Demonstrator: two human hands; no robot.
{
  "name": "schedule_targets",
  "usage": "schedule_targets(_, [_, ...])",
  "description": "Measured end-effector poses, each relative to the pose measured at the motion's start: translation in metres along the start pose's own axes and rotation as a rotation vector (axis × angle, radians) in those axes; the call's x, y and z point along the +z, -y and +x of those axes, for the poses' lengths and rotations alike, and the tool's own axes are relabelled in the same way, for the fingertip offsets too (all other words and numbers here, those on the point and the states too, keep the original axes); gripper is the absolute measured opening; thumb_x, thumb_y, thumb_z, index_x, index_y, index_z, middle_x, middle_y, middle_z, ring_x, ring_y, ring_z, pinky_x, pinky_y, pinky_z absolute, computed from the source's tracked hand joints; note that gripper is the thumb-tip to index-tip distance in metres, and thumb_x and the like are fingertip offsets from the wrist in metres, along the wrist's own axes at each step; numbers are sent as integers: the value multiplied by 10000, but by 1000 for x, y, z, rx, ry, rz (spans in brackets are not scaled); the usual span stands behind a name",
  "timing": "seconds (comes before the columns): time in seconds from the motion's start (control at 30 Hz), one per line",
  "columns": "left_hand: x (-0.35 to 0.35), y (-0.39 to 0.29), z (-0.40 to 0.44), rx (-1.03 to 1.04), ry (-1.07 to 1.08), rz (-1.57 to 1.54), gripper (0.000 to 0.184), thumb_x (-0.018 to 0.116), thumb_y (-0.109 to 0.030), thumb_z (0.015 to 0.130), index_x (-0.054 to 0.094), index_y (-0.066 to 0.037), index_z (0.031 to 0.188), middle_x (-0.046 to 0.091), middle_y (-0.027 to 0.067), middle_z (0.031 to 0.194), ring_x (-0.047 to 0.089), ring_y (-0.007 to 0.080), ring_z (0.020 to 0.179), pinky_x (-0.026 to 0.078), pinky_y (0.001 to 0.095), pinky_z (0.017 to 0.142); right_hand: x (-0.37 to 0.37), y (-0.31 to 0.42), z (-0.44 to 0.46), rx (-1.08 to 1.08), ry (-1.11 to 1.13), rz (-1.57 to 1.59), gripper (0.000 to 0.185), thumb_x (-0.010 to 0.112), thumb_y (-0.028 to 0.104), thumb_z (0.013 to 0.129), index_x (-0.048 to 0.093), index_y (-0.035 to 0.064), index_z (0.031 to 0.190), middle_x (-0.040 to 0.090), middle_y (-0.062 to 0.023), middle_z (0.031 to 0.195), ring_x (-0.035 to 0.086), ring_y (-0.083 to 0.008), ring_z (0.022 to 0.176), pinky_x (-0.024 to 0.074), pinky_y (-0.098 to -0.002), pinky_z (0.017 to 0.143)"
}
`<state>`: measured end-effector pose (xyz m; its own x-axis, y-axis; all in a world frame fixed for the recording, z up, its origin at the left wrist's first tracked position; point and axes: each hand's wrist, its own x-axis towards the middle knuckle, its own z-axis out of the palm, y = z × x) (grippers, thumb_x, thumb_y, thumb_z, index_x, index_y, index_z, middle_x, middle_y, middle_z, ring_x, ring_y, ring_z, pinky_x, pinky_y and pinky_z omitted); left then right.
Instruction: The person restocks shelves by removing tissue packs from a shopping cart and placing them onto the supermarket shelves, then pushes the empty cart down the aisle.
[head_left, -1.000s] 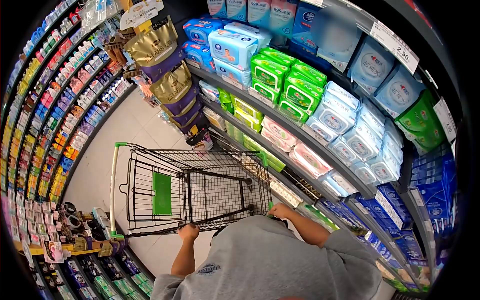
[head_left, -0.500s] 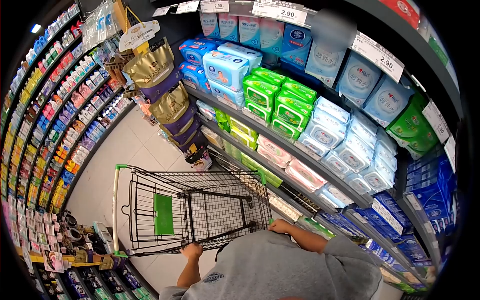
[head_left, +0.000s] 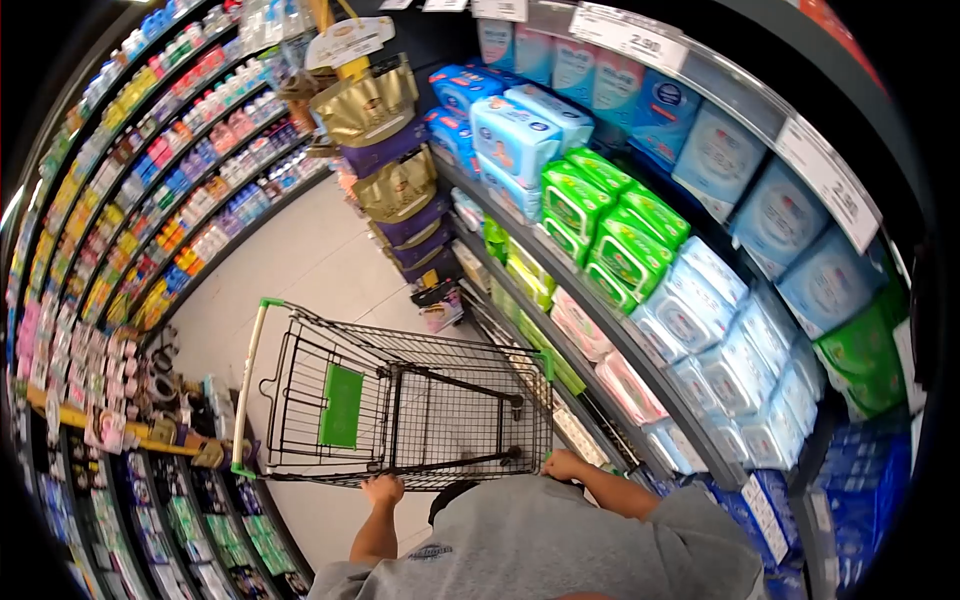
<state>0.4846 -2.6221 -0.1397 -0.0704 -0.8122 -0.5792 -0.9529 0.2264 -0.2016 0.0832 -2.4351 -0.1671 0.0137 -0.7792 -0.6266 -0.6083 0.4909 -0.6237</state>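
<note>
A black wire shopping cart point(head_left: 450, 415) with a green panel point(head_left: 341, 406) stands crosswise in front of my grey shirt. Nothing lies in its basket. On the cart's near top rim, left of the middle, my left hand point(head_left: 382, 489) is closed around the wire. At the cart's near right corner, my right hand point(head_left: 563, 466) grips the rim, its fingertips partly hidden. The cart's pale handlebar point(head_left: 250, 385) with green ends is at the left, away from both hands.
Close on my right runs a shelf with green wipes packs point(head_left: 630, 250), light blue packs point(head_left: 685, 315) and price tags point(head_left: 630, 38). Gold bags point(head_left: 365, 105) hang at its far end. Across the tiled floor point(head_left: 290, 245) curve shelves of bottles point(head_left: 190, 150).
The view has turned, so the shelves and gold bags appear shifted right. Both hands stay on the cart rim, and the cart sits slightly differently in view.
</note>
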Motion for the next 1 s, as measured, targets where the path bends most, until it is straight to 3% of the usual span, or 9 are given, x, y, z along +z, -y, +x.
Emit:
schedule_targets(0.13, [1, -17, -24, -94, 34, -48, 391, 409, -345, 853, 659, -119, 1052, 632, 47, 1124, 505, 227, 1153, 246, 481, 1015, -1, -24, 16, -49, 71, -79, 198, 637, 271, 742, 728, 122, 835, 677, -103, 754, 640, -264, 711, 495, -367, 675])
schedule_targets(0.2, [0, -25, -35, -119, 68, -23, 401, 405, -341, 823, 641, -202, 1115, 619, 62, 1155, 489, 250, 1176, 240, 477, 1017, -1, -31, 21, -7, 102, -113, 196, 641, 272, 741, 729, 127, 840, 681, -97, 773, 643, -261, 727, 496, -373, 686])
schedule_targets(0.27, [-3, -35, -47, -231, 120, 17, 432, 421, -351, 805, 643, -139, 1108, 615, 115, 1149, 495, 255, 1171, 234, 480, 1019, -9, -24, 15, -9, 61, -141, 200, 644, 271, 739, 727, 136, 860, 684, -92, 794, 645, -263, 747, 497, -383, 705])
schedule_targets(0.33, [18, -34, -54, -236, 31, -95, 421, 475, -354, 765, 684, -52, 970, 647, 145, 1066, 513, 268, 1148, 243, 450, 1004, -20, -16, 11, 2, 102, -179, 192, 625, 263, 746, 724, 137, 851, 681, -99, 810, 643, -277, 768, 495, -396, 722])
schedule_targets(0.43, [43, -29, -61, -253, -78, -88, 328, 483, -302, 732, 699, -70, 818, 679, 114, 896, 574, 260, 989, 286, 451, 954, -23, -9, 15, -36, 188, -269, 194, 621, 290, 788, 706, 137, 871, 670, -128, 861, 627, -312, 860, 483, -423, 781])
schedule_targets(0.6, [34, -23, -76, -299, -32, -187, 317, 473, -301, 748, 705, -99, 825, 680, 102, 899, 575, 255, 978, 279, 450, 951, -20, 0, 38, -86, 193, -335, 207, 596, 292, 794, 705, 129, 861, 667, -137, 854, 626, -323, 856, 484, -425, 784])
schedule_targets(0.87, [23, 17, -66, -413, 45, -279, 366, 442, -327, 801, 710, -103, 909, 671, 132, 962, 573, 264, 1014, 261, 438, 960, -20, 57, 97, -61, 236, -260, 189, 611, 202, 792, 709, 75, 893, 651, -135, 672, 632, -234, 580, 503, -368, 631])
schedule_targets(0.93, [21, 29, -58, -455, 64, -302, 383, 433, -335, 806, 706, -93, 921, 668, 138, 975, 583, 267, 1004, 268, 433, 955, -22, 73, 117, -176, 191, -289, 181, 613, 206, 795, 712, 83, 884, 649, -125, 651, 626, -222, 555, 502, -359, 601])
schedule_targets(1.0, [9, 42, -47, -445, 93, -349, 401, 420, -339, 815, 700, -81, 942, 667, 145, 972, 579, 281, 1017, 283, 439, 949, -27, 96, 144, -17, 265, -237, 169, 614, 213, 792, 722, 99, 853, 636, -100, 588, 610, -199, 489, 502, -334, 540])
